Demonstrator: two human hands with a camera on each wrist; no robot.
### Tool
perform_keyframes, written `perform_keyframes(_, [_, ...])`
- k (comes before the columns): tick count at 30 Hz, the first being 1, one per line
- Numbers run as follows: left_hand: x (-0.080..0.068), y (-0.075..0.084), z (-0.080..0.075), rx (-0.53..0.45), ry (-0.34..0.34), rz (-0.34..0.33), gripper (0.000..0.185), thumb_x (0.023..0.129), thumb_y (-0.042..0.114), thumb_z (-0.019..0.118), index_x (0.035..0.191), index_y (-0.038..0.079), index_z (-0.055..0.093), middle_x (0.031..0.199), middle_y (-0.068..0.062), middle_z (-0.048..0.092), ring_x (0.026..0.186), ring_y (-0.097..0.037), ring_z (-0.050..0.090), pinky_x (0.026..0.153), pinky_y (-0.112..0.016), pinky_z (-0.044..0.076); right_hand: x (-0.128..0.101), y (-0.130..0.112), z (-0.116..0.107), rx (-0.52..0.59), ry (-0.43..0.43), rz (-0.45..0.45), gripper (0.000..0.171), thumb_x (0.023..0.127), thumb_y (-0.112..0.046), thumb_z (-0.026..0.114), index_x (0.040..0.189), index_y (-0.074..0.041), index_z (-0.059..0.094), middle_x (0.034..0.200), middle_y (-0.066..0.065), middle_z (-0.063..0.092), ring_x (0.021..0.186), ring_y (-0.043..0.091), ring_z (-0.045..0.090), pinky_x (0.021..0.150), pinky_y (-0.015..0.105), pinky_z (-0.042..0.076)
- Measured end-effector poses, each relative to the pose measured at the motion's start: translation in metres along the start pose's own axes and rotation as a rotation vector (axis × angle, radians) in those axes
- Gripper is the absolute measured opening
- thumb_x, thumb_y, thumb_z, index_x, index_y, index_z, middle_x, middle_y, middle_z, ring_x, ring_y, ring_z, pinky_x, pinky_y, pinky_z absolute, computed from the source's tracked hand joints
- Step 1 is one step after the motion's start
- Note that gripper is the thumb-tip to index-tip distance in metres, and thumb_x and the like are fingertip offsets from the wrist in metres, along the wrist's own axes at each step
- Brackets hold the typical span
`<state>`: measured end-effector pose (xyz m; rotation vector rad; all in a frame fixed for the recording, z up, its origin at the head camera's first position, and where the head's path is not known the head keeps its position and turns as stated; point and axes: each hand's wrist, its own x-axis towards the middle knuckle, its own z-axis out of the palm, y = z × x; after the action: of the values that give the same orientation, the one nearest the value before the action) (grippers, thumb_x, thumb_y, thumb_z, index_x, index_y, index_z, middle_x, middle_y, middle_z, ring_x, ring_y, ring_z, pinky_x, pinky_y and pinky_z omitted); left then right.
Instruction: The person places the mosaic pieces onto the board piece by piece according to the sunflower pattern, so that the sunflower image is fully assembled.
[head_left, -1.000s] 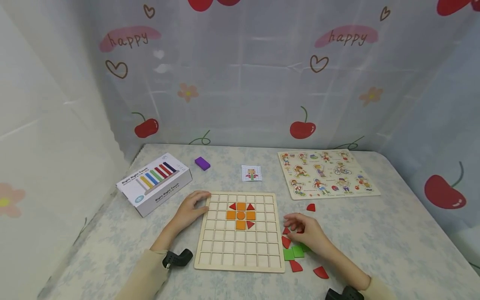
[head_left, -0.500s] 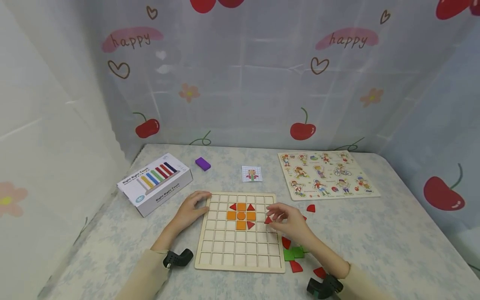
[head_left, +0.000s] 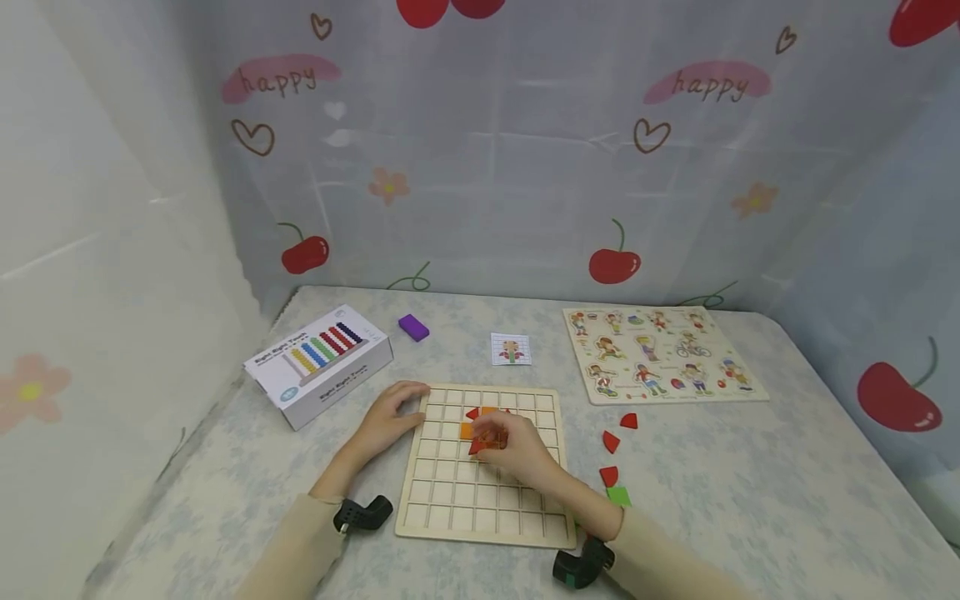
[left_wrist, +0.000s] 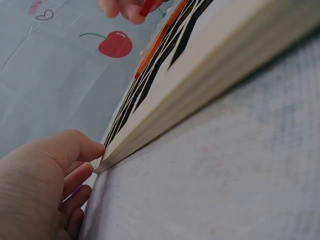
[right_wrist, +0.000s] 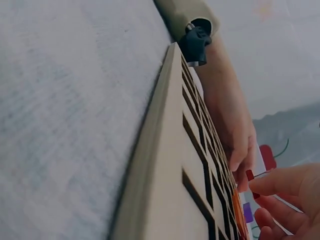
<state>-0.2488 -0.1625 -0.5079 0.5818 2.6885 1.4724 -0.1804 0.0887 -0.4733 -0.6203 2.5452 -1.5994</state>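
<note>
My right hand (head_left: pixel 517 454) is above the upper middle of a wooden grid board (head_left: pixel 487 521), pinching a red triangular tile (head_left: pixel 476 448) between thumb and fingertips. In the right wrist view the tile (right_wrist: pixel 253 185) shows edge-on, slightly over the board. Orange square tiles (head_left: pixel 467 431) and a red triangle (head_left: pixel 472 413) lie in the board's cells, partly hidden by that hand. My left hand (head_left: pixel 386 421) holds the board's upper left edge; in the left wrist view its thumb lies on the rim (left_wrist: pixel 107 152), with the other fingers curled beside it.
Red quarter-round tiles (head_left: pixel 611 442) and a green tile (head_left: pixel 618 496) lie right of the board. Behind are a small pattern card (head_left: pixel 511 349), a purple block (head_left: pixel 413 327), a white box (head_left: pixel 322 362) and a picture puzzle board (head_left: pixel 667 354). A printed curtain (head_left: pixel 480 167) encloses the table.
My right hand has picked up a red triangular tile from beside the board and carried it left over the orange tiles. The left hand stays on the board's edge.
</note>
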Motion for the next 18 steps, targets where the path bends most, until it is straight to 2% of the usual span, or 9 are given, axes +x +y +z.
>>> perform_keyframes(5, [0.000, -0.002, 0.000, 0.002, 0.000, -0.009, 0.041, 0.086, 0.013, 0.067, 0.127, 0.011, 0.060, 0.133, -0.007, 0.056, 0.133, -0.028, 0.045, 0.115, -0.049, 0.031, 0.000, 0.002, 0.008, -0.015, -0.001, -0.012, 0.026, 0.079, 0.002, 0.071, 0.105, -0.003, 0.067, 0.094, 0.008, 0.070, 0.073, 0.009, 0.054, 0.064, 0.017, 0.047])
perform_keyframes(13, [0.001, -0.002, 0.001, 0.002, 0.003, 0.016, 0.040, 0.087, 0.014, 0.067, 0.126, 0.012, 0.061, 0.132, -0.006, 0.057, 0.131, -0.028, 0.046, 0.114, -0.049, 0.033, 0.003, 0.004, 0.012, -0.052, -0.012, -0.068, 0.028, 0.080, 0.007, 0.066, 0.105, -0.005, 0.068, 0.095, 0.008, 0.072, 0.075, 0.016, 0.055, 0.065, 0.018, 0.046])
perform_keyframes(18, [0.000, 0.000, 0.000, -0.002, -0.004, -0.011, 0.040, 0.087, 0.014, 0.066, 0.126, 0.011, 0.061, 0.132, -0.007, 0.057, 0.132, -0.027, 0.046, 0.114, -0.048, 0.032, 0.005, 0.004, 0.014, -0.084, -0.023, -0.067, 0.029, 0.081, 0.008, 0.062, 0.107, -0.005, 0.068, 0.096, 0.005, 0.073, 0.080, 0.015, 0.059, 0.070, 0.019, 0.049])
